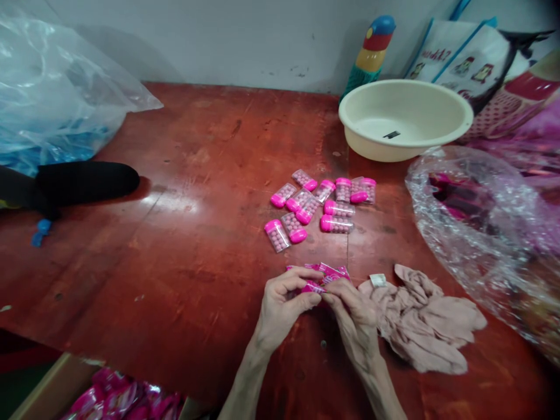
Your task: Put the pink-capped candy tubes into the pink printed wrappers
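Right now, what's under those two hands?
Pink wrapping shows between and just beyond the left hand and right hand. They cover the rest, so I can't see what's directly beneath.

Soft, fairly dim light leaves a whitish glare on the glossy red-brown wooden tabletop (196, 262) and glints on the crinkled clear plastic bag (437, 227), with edges stretched and blurry.

The left hand (282, 306) and right hand (356, 315) pinch 1 pink packet (313, 287) between them, above the red worktop (184, 303). Beyond them lie clear containers (336, 224) of pink balls with pink caps. A crumpled cloth (431, 326) lies beside the right hand; a cream basin (385, 153) stands farther back, near a colourful bottle (371, 55).
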### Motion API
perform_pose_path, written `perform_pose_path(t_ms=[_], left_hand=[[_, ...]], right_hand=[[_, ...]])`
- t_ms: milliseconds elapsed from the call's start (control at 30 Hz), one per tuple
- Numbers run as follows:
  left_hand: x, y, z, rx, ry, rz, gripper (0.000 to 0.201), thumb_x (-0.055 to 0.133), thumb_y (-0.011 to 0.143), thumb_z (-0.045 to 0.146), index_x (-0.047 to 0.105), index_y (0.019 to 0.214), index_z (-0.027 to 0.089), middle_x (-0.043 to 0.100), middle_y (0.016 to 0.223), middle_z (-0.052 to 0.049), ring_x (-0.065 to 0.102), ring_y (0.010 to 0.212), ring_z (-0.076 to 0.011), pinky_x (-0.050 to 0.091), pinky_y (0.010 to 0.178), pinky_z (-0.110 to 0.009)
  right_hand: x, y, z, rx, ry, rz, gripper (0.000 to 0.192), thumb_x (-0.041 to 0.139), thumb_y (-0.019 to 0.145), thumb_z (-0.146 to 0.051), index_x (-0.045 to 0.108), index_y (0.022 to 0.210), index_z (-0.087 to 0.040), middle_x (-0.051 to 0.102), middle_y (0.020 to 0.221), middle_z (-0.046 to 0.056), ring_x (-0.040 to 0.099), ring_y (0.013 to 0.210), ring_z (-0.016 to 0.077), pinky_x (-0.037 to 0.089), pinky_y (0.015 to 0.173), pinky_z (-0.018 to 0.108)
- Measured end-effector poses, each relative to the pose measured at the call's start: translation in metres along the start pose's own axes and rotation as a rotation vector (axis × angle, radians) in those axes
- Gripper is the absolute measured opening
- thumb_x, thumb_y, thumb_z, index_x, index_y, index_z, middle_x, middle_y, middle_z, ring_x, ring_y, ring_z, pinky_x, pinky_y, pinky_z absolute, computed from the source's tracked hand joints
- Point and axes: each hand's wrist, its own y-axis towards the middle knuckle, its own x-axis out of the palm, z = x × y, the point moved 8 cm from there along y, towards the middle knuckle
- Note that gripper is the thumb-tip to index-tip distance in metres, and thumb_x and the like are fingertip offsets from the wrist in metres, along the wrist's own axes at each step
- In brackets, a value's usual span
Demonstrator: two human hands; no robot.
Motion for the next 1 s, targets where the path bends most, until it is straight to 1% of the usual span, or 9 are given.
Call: perform_pose_path(t_ms=[100,233,367,467,600,700,833,900,1000], left_hand=[[0.002,-0.001,0.001,-0.001,0.096,-0.014,0.018,0.059,0.080,0.020,0.073,0.070,0.015,0.069,0.087,-0.011,0.062,0.080,-0.0220,0.047,0.072,-0.032],[0.003,-0.003,0.006,0.069,0.177,0.040,0.028,0.047,0.087,0.019,0.070,0.071,0.016,0.066,0.095,-0.011,0.060,0.087,-0.0212,0.045,0.078,-0.032],[-0.006,-0.005,0.007,0.120,0.329,0.218,0.018,0.054,0.082,0.016,0.066,0.068,0.016,0.063,0.100,-0.010,0.059,0.092,-0.0214,0.043,0.081,-0.031],[-0.012,-0.004,-0.003,0.046,0.251,0.269,0.011,0.060,0.077,0.017,0.065,0.067,0.015,0.063,0.097,-0.009,0.059,0.087,-0.0204,0.044,0.072,-0.028],[-0.013,-0.003,-0.018,-0.075,-0.078,0.242,0.018,0.058,0.078,0.017,0.065,0.062,0.014,0.065,0.092,-0.007,0.058,0.084,-0.0179,0.043,0.075,-0.027],[-0.011,-0.004,-0.029,-0.170,-0.255,0.234,0.026,0.053,0.084,0.024,0.065,0.064,0.013,0.064,0.080,-0.005,0.053,0.065,-0.0127,0.042,0.063,-0.026],[-0.013,-0.003,-0.022,-0.087,-0.241,0.243,0.033,0.047,0.087,0.033,0.070,0.074,0.014,0.066,0.089,-0.008,0.058,0.075,-0.0172,0.045,0.070,-0.030],[-0.008,-0.001,-0.013,-0.030,-0.193,0.167,0.024,0.056,0.083,0.030,0.073,0.077,0.014,0.066,0.095,-0.010,0.059,0.087,-0.0221,0.045,0.079,-0.033],[-0.001,-0.001,-0.011,-0.069,-0.154,0.093,0.013,0.066,0.075,0.020,0.074,0.082,0.014,0.068,0.091,-0.010,0.059,0.088,-0.0232,0.045,0.078,-0.032]], right_hand=[[0.002,0.001,-0.004,-0.011,-0.006,-0.031,0.014,0.053,0.086,-0.017,0.064,0.078,-0.021,0.062,0.070,0.001,0.057,0.066,0.0156,0.045,0.060,0.027],[0.000,0.002,-0.011,-0.051,-0.055,0.001,0.011,0.056,0.084,-0.014,0.063,0.078,-0.020,0.061,0.069,0.000,0.056,0.063,0.0146,0.045,0.058,0.026],[-0.003,0.002,-0.014,-0.096,-0.135,0.048,0.011,0.056,0.084,-0.012,0.063,0.079,-0.019,0.061,0.067,0.000,0.055,0.061,0.0143,0.045,0.058,0.027],[-0.003,0.001,-0.016,-0.125,-0.170,0.060,0.010,0.058,0.083,-0.011,0.063,0.080,-0.019,0.061,0.069,0.001,0.055,0.063,0.0147,0.045,0.059,0.028],[-0.004,0.001,-0.018,-0.140,-0.170,0.079,0.010,0.060,0.082,-0.010,0.064,0.080,-0.019,0.060,0.070,0.002,0.054,0.067,0.0154,0.044,0.061,0.029],[-0.005,0.000,-0.018,-0.135,-0.134,0.090,0.010,0.059,0.082,-0.009,0.063,0.081,-0.018,0.060,0.071,0.002,0.053,0.068,0.0153,0.043,0.063,0.029],[-0.005,0.000,-0.015,-0.120,-0.117,0.078,0.010,0.057,0.084,-0.010,0.061,0.080,-0.018,0.059,0.072,0.002,0.052,0.068,0.0153,0.042,0.063,0.029],[-0.005,0.000,-0.014,-0.132,-0.099,0.062,0.010,0.056,0.084,-0.011,0.061,0.082,-0.019,0.058,0.073,0.002,0.052,0.068,0.0155,0.042,0.062,0.029],[-0.003,-0.001,-0.015,-0.139,-0.039,0.050,0.012,0.053,0.086,-0.011,0.061,0.087,-0.020,0.059,0.075,0.002,0.053,0.071,0.0159,0.043,0.063,0.029]])
